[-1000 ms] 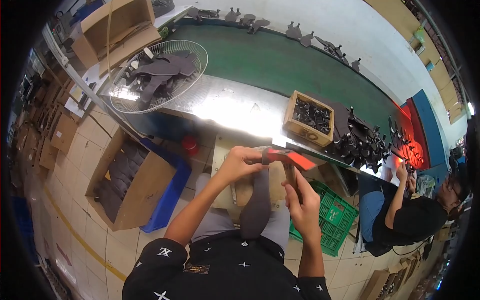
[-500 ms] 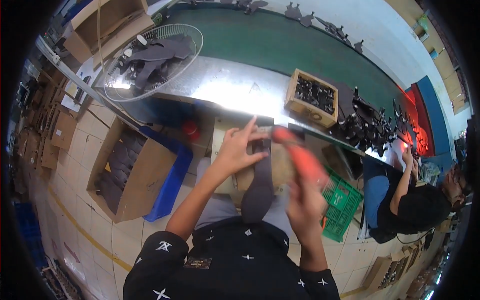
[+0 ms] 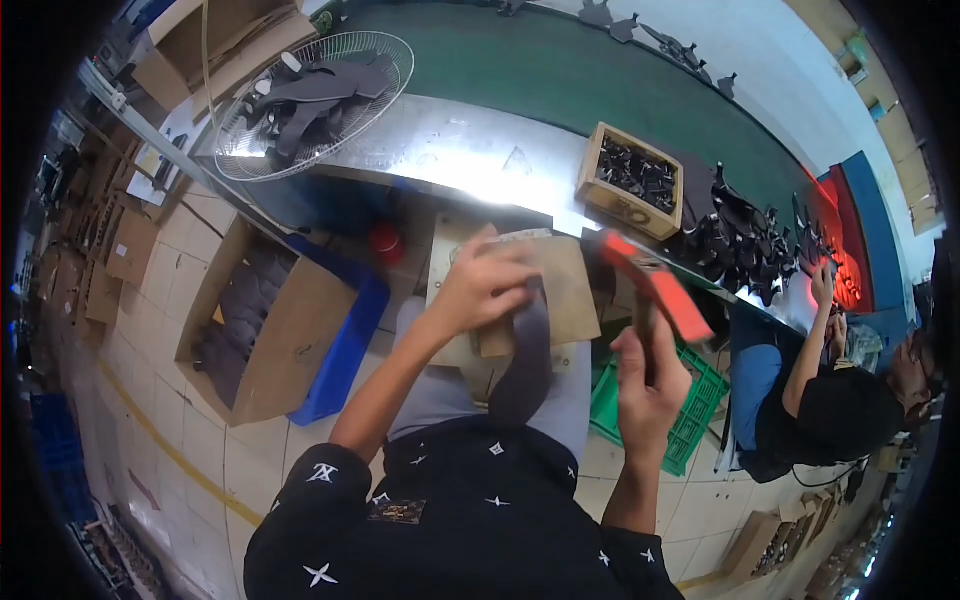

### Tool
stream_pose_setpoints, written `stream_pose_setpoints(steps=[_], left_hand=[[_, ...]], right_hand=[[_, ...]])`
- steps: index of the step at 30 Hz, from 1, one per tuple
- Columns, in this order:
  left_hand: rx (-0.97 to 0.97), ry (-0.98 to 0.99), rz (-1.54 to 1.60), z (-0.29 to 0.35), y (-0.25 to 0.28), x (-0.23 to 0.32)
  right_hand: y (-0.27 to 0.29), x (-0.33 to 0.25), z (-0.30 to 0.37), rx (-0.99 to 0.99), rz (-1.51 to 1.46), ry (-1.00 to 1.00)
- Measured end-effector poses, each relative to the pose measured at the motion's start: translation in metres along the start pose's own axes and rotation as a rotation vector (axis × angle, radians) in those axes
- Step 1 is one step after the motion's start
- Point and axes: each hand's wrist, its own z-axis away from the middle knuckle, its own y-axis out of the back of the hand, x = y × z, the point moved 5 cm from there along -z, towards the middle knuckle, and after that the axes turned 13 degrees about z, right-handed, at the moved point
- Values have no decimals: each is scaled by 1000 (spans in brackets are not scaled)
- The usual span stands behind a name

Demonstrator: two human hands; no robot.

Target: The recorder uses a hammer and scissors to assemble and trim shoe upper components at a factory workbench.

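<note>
My right hand (image 3: pixel 652 385) is closed round the handle of a hammer (image 3: pixel 660 285) with a red head, held up to the right of the work and slightly blurred. My left hand (image 3: pixel 487 287) has its fingers bent over the upper, narrow end of a dark grey sole-shaped piece (image 3: pixel 522 370). That piece runs down from the fingers toward my lap, its broad end near my shirt. Under it lies a tan board (image 3: pixel 570 290) on a pale work stand (image 3: pixel 440 265). My left fingers hide the piece's tip.
A metal-edged bench (image 3: pixel 440 140) with a green belt (image 3: pixel 500 70) runs ahead. On it stand a wire basket (image 3: pixel 345 165) of grey pieces and a wooden box (image 3: pixel 645 215) of small dark parts. A carton (image 3: pixel 300 345) is left, a green crate (image 3: pixel 700 400) right. Another person (image 3: pixel 840 420) works farther right.
The hammer has moved right, away from the narrow end of the grey piece. My left fingers have gone from spread to bent over that end, and more of the tan board shows.
</note>
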Motion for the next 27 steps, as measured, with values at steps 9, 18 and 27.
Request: stream_pose_setpoints(steps=[9,18,27], left_hand=[[-163,328,801,37,9,131],[-337,402,1073,54,6,140],[-666,214,1287,69,-3,154]], right_hand=[[-71,29,-13,-433,575,555],[-25,-47,-7,-917,-471,682],[-28,-87,3,-1142,-604,1067]])
